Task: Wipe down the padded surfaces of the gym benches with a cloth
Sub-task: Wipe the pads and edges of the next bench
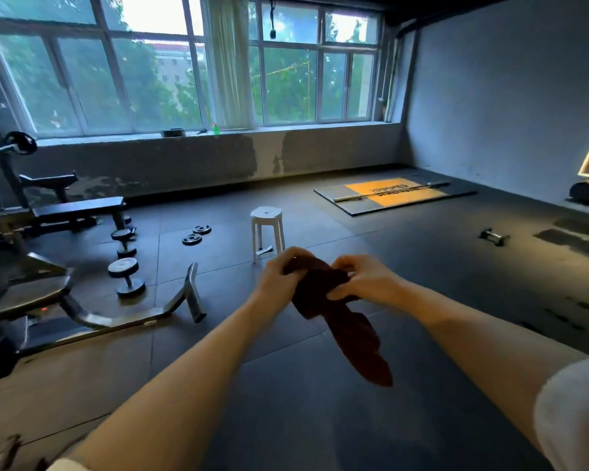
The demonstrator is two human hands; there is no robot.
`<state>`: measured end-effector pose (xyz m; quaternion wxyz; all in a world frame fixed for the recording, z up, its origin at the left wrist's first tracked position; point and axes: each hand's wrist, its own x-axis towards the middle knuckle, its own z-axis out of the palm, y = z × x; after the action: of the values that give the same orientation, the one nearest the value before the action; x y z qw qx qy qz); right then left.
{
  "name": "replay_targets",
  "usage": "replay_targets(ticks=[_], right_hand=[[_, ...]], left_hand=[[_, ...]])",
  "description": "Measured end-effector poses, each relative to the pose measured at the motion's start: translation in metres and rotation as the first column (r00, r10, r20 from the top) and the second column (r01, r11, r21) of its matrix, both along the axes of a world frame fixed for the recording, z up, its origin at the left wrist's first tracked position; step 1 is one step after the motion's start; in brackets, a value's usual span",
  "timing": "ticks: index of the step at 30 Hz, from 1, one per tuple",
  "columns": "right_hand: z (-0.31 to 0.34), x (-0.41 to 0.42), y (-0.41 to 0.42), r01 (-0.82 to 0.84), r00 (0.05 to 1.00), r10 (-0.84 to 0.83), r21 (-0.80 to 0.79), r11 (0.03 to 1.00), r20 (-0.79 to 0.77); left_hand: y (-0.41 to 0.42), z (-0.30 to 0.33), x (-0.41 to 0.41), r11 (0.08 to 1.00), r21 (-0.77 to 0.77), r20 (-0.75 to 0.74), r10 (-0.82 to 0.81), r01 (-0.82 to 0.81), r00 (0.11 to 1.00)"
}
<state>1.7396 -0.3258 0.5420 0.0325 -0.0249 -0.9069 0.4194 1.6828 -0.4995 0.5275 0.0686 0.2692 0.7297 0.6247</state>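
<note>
Low in the frame my two forearms reach forward and meet just below centre, where both hands hold the one dark cloth (334,307) over the floor (286,419). My left hand (281,278) has its grip curled round the bunched upper end, and my right hand (364,280) pinches the fold beside it, so the rest hangs down toward the lower right as a loose tail. I judge I am gathering it into a pad that fits the palm before any wiping starts, since no padding is under it yet. Just beyond my hands stands one white stool (267,229), and left of it lie two small weight plates (197,234) flat on the floor. Further left I count two dumbbells (126,277), standing near the bench feet. The benches are all at the left of the frame: the nearest bench (24,294) at the left edge, a flat bench (79,209) behind it, and a third pad (48,180) higher up by the rack. At the far right lie one lifting platform (395,195) with a barbell across it and one more small dumbbell (494,236).
</note>
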Motion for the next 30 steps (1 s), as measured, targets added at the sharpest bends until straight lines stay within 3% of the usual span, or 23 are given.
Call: replay_targets(ticks=[3,7,11,18,23,27,30], right_hand=[[-0.017,-0.019,0.017,0.009,0.997,-0.006,-0.038,0.999,0.082],[-0.02,-0.051,0.024,0.067,0.997,-0.053,-0.259,0.963,0.061],[-0.012,-0.099,0.007,-0.011,0.992,0.048,-0.288,0.957,0.12],[0.006,-0.228,0.021,0.034,0.997,-0.054,-0.3,0.953,-0.057],[0.014,-0.339,0.062,-0.013,0.997,-0.015,-0.37,0.929,-0.072],[0.014,-0.43,0.134,-0.077,0.997,0.061,-0.543,0.837,-0.047],[0.017,-0.497,0.191,-0.137,0.99,0.133,-0.539,0.831,-0.046]], left_hand=[[0.002,0.006,-0.039,0.99,0.114,0.111,-0.09,0.077,0.99],[-0.001,-0.001,-0.093,0.999,0.002,0.145,-0.045,0.045,0.988],[0.015,-0.005,-0.131,0.986,-0.157,0.019,-0.051,0.054,0.999],[0.038,0.006,-0.234,0.977,-0.201,-0.083,-0.092,0.073,0.992],[0.095,0.015,-0.324,0.962,-0.266,-0.262,-0.005,-0.068,0.965],[0.156,0.021,-0.426,0.961,-0.235,-0.244,0.087,-0.146,0.966],[0.204,0.033,-0.494,0.968,-0.204,-0.215,0.102,-0.147,0.971]])
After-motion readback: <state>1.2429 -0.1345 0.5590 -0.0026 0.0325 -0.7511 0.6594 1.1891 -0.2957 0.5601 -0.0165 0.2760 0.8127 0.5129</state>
